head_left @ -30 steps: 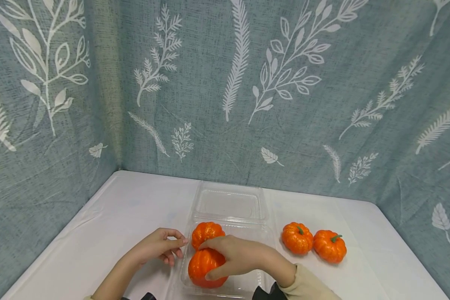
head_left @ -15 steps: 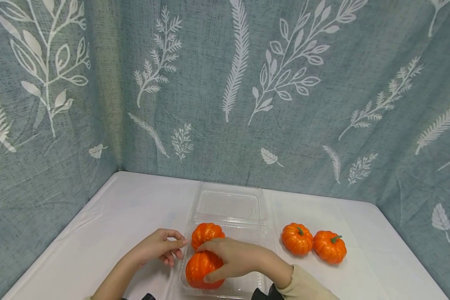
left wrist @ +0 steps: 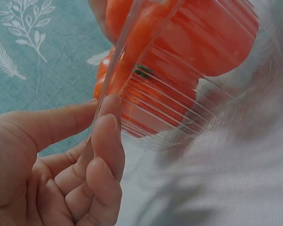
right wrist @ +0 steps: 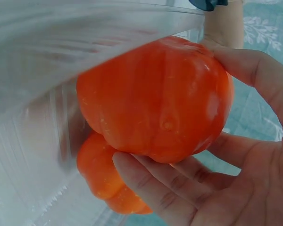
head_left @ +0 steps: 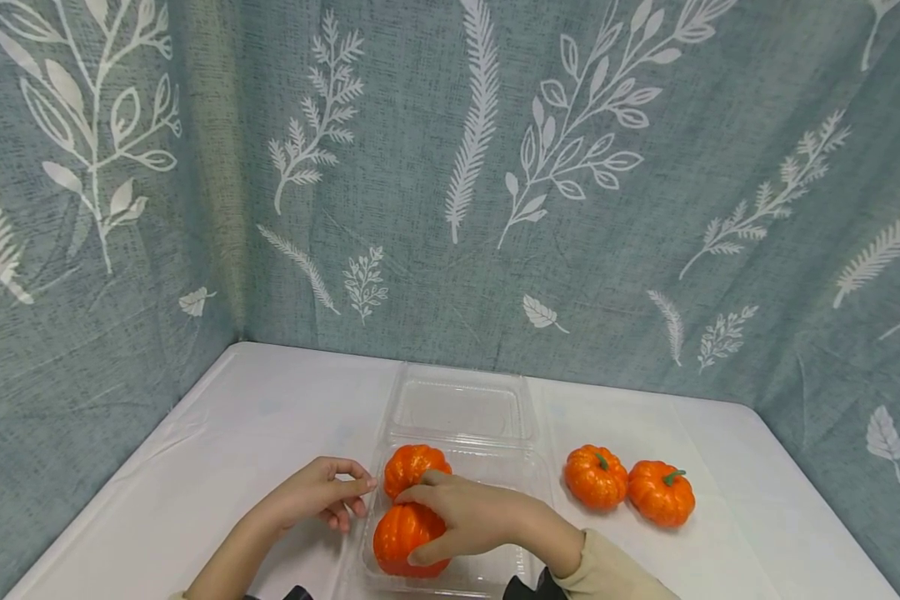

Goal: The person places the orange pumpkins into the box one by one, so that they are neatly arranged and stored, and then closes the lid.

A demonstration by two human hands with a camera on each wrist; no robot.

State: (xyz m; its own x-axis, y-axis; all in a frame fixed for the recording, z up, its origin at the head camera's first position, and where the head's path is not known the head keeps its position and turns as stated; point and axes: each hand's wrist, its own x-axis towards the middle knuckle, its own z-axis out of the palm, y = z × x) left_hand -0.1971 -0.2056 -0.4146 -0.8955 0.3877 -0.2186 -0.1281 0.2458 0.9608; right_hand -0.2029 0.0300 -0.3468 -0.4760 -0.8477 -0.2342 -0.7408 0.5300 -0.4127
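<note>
My right hand (head_left: pixel 468 514) grips an orange toy pumpkin (head_left: pixel 405 542) at the near left of the open clear plastic clamshell box (head_left: pixel 487 571). In the right wrist view its thumb lies on one side of that pumpkin (right wrist: pixel 155 103) and the fingers on the other. A second pumpkin (head_left: pixel 414 467) sits behind it in the box, partly covered by the fingers. My left hand (head_left: pixel 321 492) is at the box's left edge. The left wrist view shows its thumb and forefinger pinching the box's rim (left wrist: pixel 114 66), with the other fingers curled below.
Two more orange pumpkins with green stems, one nearer the box (head_left: pixel 595 477) and one farther right (head_left: pixel 660 493), stand on the white tablecloth (head_left: pixel 285 392). The box's lid (head_left: pixel 457 404) lies folded back towards the patterned blue-green curtain (head_left: pixel 420 167).
Over the last second my right hand has shifted the near pumpkin slightly left inside the box. My left hand stays at the box's edge, and the pumpkins on the right stay put.
</note>
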